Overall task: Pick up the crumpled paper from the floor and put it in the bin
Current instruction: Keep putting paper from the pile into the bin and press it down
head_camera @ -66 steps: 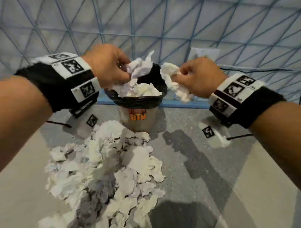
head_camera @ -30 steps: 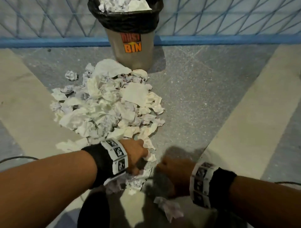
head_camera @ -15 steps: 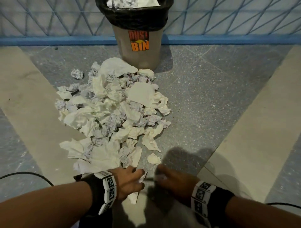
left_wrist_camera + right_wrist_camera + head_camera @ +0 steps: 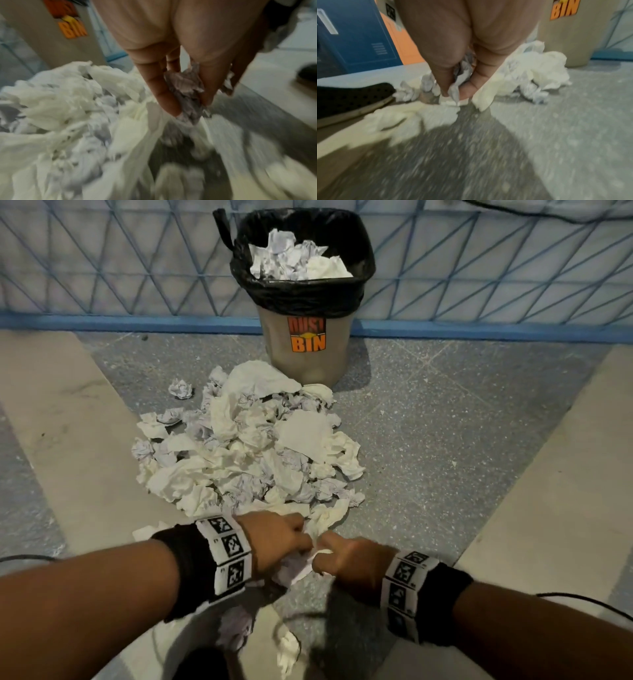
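A heap of crumpled paper (image 4: 253, 450) lies on the floor in front of the grey bin (image 4: 306, 350), whose black liner holds more paper (image 4: 294, 260). At the heap's near edge my left hand (image 4: 274, 542) grips a greyish crumpled piece (image 4: 187, 89) between fingers and thumb. Beside it my right hand (image 4: 346, 559) pinches another crumpled piece (image 4: 460, 73) just above the floor. Both hands hang low and almost touch each other.
A blue mesh fence with a blue base rail (image 4: 102, 320) runs behind the bin. Loose paper scraps (image 4: 286, 648) lie near my feet, and a black shoe (image 4: 351, 98) stands left of the right hand. Blue and orange lockers (image 4: 359, 33) stand further left.
Both hands dropped from the bin's rim to the floor at the heap's near edge. In the last half second they closed round fresh pieces of paper.
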A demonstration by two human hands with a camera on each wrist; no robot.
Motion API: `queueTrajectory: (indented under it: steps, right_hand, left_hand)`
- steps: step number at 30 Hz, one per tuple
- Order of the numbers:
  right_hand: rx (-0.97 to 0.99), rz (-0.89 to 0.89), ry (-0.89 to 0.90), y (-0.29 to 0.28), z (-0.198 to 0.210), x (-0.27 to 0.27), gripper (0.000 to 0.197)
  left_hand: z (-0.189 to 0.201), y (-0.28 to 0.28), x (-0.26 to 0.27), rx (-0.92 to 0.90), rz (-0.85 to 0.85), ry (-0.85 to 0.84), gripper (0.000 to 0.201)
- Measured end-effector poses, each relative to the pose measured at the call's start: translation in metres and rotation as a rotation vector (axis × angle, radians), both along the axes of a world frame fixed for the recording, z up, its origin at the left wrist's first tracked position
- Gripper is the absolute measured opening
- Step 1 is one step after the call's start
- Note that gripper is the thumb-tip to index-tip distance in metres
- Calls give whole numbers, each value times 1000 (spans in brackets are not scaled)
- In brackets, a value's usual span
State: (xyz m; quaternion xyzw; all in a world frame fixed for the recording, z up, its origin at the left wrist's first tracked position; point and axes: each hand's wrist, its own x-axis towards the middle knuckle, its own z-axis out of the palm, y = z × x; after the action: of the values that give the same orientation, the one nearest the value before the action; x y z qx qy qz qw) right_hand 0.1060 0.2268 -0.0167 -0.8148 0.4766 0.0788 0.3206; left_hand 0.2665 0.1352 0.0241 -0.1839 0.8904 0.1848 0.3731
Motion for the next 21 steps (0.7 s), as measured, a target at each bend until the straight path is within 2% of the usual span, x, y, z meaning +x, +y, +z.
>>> queueTrajectory:
  steps: [5, 9, 12, 15, 18, 21]
  right_hand:
    - [-104, -179, -11, -52, 61, -42, 37]
    - [-318, -439, -63, -105, 124, -89, 35]
    - [-473, -654, -181, -149, 167, -110, 30]
    - [-579, -731, -226, -199, 202, -116, 29]
    - [-606, -790, -245, -253, 220, -110, 33]
    - [-619, -829, -169, -300, 217, -101, 50]
  left_hand:
    - [62, -70, -28, -118, 212, 271, 45]
    - [121, -127, -43, -264, 371, 504, 43]
    - [161, -164, -55, -357, 432, 677, 41]
    - [195, -200, -69, -411, 544, 799, 42]
    - [211, -237, -83, -404, 667, 868, 42]
    - [200, -265, -93, -425, 778, 901, 49]
